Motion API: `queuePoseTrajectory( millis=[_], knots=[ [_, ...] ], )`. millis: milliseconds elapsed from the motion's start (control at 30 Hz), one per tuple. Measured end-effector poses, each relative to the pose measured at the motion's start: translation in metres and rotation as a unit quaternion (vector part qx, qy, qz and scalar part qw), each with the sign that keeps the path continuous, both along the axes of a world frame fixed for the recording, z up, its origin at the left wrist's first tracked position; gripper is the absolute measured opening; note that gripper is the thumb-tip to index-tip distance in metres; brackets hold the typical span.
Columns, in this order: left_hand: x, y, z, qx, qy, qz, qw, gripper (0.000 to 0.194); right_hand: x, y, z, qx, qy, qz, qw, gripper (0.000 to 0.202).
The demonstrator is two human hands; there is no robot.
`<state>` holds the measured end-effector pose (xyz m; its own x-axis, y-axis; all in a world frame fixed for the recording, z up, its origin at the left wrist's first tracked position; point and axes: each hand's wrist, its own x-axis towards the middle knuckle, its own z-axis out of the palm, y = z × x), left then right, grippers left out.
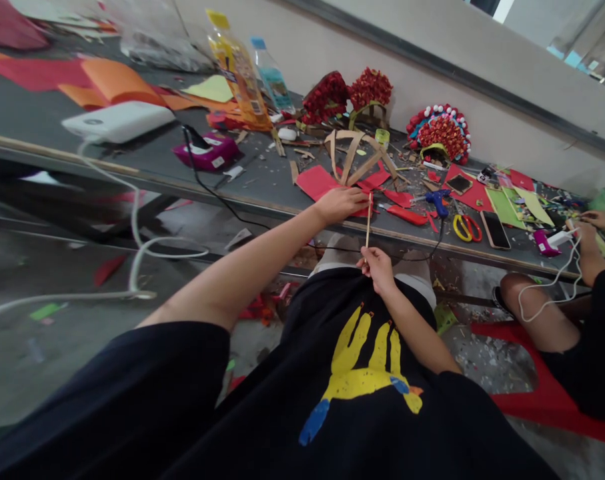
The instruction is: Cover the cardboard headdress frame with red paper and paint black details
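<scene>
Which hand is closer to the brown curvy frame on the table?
Left. The left hand is just in front of the brown frame, while the right hand is farther away, near the shirt, gripping the thin stick.

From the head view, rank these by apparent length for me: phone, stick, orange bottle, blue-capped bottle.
1. Orange bottle
2. Blue-capped bottle and stick: too close to rank, as they stand at different distances from the camera
3. Phone

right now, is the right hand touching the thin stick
Touching: the head view shows the right hand pinching the thin stick near its lower end.
</scene>
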<state>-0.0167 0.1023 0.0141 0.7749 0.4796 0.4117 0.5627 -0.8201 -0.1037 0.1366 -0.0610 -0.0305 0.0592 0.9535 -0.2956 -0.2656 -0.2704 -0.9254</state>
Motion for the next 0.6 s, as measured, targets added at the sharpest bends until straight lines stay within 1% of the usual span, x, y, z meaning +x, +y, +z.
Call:
queuePoseTrajectory(
  millis=[100,133,267,400,600],
  knots=[
    [0.0002,-0.0002,0.0020,0.004,0.054,-0.006,0.999,0.036,0.0002,0.0009,-0.0006,0.005,-0.004,0.002,1.000,0.031],
    [0.0003,-0.0002,0.0024,0.006,0.060,-0.004,0.998,0.037,0.0001,0.0011,-0.0004,0.005,0.000,0.003,1.000,0.030],
    [0.0012,0.0014,0.0019,0.014,0.056,0.000,0.998,0.037,-0.0003,0.0005,0.0017,-0.001,0.012,0.004,1.000,0.028],
    [0.0015,0.0034,0.0006,0.017,0.051,-0.003,0.999,0.037,0.0000,-0.0008,0.0041,-0.002,0.012,0.004,1.000,0.030],
    [0.0023,0.0034,0.0028,0.011,0.064,-0.004,0.998,0.038,0.0002,-0.0030,0.0062,0.000,-0.002,0.008,1.000,0.029]
  ],
)
